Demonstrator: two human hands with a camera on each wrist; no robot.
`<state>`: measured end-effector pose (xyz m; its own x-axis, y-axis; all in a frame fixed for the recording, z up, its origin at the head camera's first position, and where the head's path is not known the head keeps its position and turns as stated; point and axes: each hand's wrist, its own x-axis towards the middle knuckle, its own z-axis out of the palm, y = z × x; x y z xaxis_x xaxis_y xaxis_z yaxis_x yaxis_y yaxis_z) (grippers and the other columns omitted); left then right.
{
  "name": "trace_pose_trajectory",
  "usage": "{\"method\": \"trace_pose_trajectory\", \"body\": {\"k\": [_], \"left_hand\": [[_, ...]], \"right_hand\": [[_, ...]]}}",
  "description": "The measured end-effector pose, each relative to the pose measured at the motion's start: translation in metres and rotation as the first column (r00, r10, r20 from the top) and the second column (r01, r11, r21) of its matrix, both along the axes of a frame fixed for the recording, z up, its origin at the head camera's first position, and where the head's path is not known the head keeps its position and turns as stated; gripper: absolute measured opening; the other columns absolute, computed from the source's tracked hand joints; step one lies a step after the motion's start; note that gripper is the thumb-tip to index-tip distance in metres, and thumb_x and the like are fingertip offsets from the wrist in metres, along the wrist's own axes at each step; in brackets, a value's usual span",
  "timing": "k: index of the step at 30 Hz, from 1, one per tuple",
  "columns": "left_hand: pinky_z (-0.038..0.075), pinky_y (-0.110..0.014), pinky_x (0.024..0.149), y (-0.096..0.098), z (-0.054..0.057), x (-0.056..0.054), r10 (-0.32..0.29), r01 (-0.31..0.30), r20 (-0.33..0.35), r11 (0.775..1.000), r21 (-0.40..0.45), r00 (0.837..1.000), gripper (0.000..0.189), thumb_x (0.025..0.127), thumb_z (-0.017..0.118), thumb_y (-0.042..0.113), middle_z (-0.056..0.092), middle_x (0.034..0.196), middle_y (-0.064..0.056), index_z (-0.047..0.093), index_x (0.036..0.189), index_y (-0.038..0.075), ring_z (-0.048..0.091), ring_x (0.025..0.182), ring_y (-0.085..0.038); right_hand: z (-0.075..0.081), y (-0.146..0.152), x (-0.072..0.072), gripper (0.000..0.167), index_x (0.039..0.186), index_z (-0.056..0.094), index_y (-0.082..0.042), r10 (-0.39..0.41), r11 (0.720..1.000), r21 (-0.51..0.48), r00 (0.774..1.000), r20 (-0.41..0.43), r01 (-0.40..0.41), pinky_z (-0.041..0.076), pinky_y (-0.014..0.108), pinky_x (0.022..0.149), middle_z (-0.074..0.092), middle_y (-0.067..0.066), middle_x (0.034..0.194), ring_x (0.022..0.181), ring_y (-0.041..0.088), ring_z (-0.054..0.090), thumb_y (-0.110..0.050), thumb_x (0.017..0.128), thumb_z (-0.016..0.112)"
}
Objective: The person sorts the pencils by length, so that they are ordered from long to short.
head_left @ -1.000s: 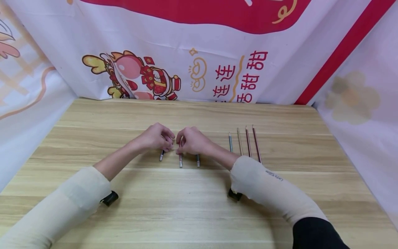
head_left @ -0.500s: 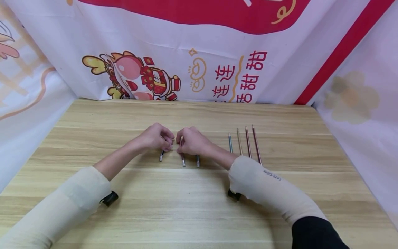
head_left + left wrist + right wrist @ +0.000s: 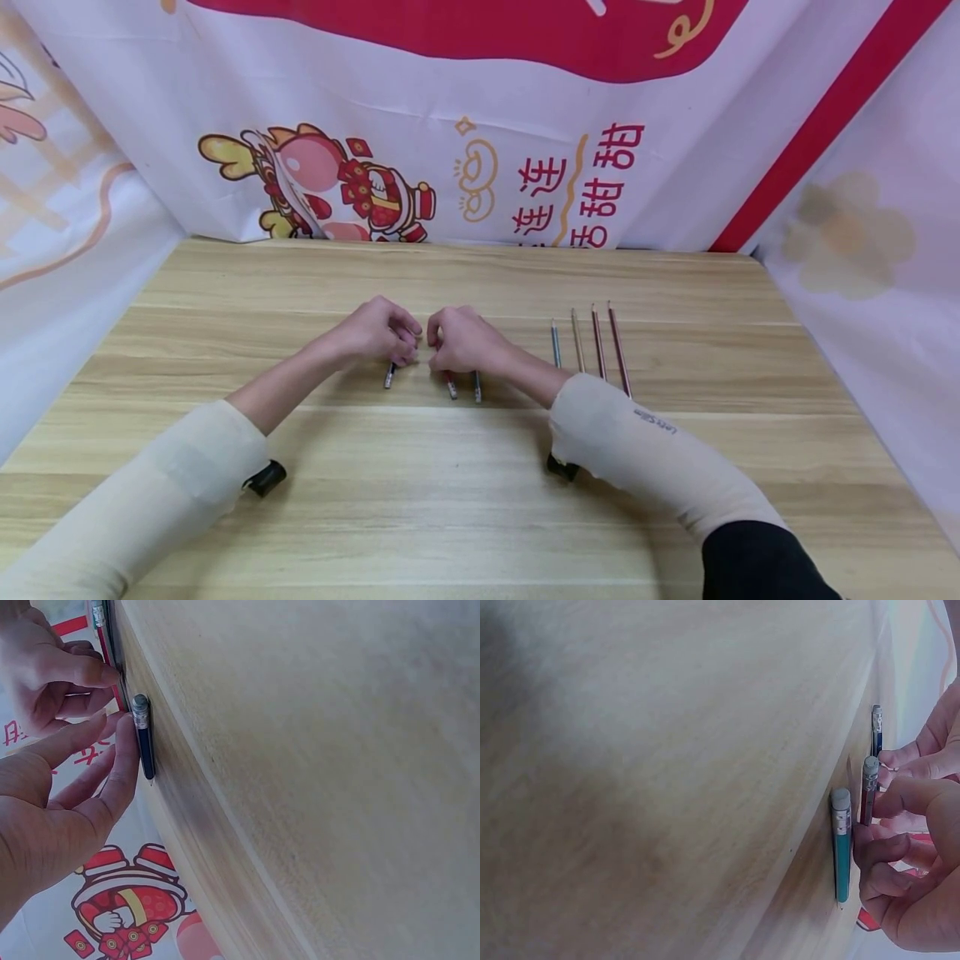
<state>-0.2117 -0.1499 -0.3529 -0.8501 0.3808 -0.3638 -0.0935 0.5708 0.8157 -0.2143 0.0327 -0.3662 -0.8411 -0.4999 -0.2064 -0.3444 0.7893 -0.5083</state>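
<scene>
A dark blue pencil (image 3: 146, 746) with an eraser end lies on the table under my left hand (image 3: 378, 329). The thumb and fingers of that hand bend together at it, though their exact contact is partly hidden. My right hand (image 3: 468, 340) pinches a red pencil (image 3: 868, 802), whose eraser end points toward me. Just to its right lies a teal pencil (image 3: 842, 862), its far part hidden beneath the right hand in the head view. Both hands are close side by side, with a small gap between their fingertips.
To the right lie a blue pencil (image 3: 556, 342), a gold pencil (image 3: 578, 342) and two dark red pencils (image 3: 598, 337), roughly side by side with tips pointing away. The right forearm crosses before their near ends. Printed cloth (image 3: 420, 100) hangs behind the wooden table (image 3: 420, 500).
The red pencil's eraser end has swung right, toward the teal pencil, as my right hand shifted slightly. My left hand and the dark blue pencil stay in place.
</scene>
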Motion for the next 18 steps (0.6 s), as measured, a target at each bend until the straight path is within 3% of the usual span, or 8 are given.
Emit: {"method": "trace_pose_trajectory", "body": {"k": [6, 13, 18], "left_hand": [[0.063, -0.034, 0.076, 0.002, -0.002, -0.001, -0.002, 0.002, -0.001, 1.0, 0.017, 1.0, 0.036, 0.09, 0.065, -0.015, 0.071, 0.099, -0.024, 0.06, 0.125, -0.019, 0.071, 0.077, -0.018], [0.063, -0.034, 0.076, 0.007, -0.003, -0.002, -0.007, 0.007, 0.004, 1.0, 0.027, 1.0, 0.035, 0.091, 0.065, -0.014, 0.071, 0.097, -0.022, 0.06, 0.125, -0.018, 0.07, 0.077, -0.019], [0.063, -0.034, 0.076, 0.011, -0.002, -0.002, -0.005, 0.005, 0.009, 0.999, 0.043, 1.0, 0.036, 0.09, 0.065, -0.015, 0.07, 0.098, -0.023, 0.06, 0.125, -0.019, 0.071, 0.077, -0.019]], "right_hand": [[0.002, 0.007, 0.001, 0.019, 0.099, 0.073, -0.01, -0.008, 0.998, -0.067, 1.0, -0.001, 0.008, 0.046, 0.024, 0.06, 0.06, -0.002, 0.069, 0.071, 0.015, 0.055, -0.01, 0.082, 0.082], [0.005, 0.016, 0.003, 0.022, 0.105, 0.072, -0.007, -0.034, 0.989, -0.142, 0.998, 0.048, 0.04, 0.045, 0.021, 0.051, 0.066, 0.001, 0.066, 0.056, 0.011, 0.057, -0.008, 0.085, 0.081], [0.005, 0.023, 0.004, 0.024, 0.108, 0.072, -0.004, -0.051, 0.98, -0.186, 0.996, 0.07, 0.063, 0.046, 0.02, 0.051, 0.069, 0.002, 0.069, 0.056, 0.01, 0.06, -0.005, 0.085, 0.08]]}}
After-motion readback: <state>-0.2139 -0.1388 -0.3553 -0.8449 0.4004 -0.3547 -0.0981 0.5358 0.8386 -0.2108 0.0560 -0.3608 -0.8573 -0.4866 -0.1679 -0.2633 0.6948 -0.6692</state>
